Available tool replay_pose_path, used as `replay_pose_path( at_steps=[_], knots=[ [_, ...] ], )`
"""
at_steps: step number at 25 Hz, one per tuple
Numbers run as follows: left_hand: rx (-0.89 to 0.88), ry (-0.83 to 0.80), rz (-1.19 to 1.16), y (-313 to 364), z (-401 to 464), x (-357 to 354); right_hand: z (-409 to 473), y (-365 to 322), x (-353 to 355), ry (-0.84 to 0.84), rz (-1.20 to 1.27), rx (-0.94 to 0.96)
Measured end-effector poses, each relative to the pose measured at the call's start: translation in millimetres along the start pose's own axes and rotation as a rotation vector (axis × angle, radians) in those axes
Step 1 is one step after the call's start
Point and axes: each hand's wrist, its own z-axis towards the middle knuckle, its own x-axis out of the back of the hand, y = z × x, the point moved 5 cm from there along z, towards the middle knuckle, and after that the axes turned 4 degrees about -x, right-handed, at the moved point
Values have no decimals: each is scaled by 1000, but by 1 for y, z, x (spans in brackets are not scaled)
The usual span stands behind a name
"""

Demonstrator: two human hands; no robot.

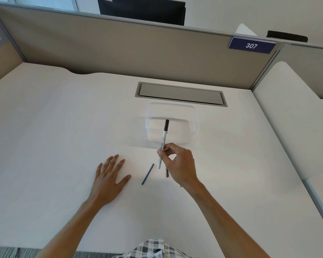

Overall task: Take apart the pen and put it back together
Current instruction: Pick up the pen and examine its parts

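Pen [163, 144] pinched upright, dark part [167, 172] half hidden

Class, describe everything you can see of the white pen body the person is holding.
The white pen body is a slim, plastic-looking tube with dark print along its side and a dark end pointing up and away. The right hand pinches its lower half between thumb and fingers, holding it raised and tilted steeply, in front of a clear plastic container. Nothing else touches it.

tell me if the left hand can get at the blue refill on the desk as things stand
Probably yes: the left hand rests flat and holds nothing, and the blue refill lies bare on the desk just beside its thumb.
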Motion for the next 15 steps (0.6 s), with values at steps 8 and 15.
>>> replay_pose_path(
  at_steps=[8, 15],
  knots=[
    [-103, 282, -64, 44, 5, 51, -9, 10, 6, 17, -35, 39],
    [-509, 494, 9, 99, -1, 78, -16, 4, 3, -31, -158, 133]
  ],
)
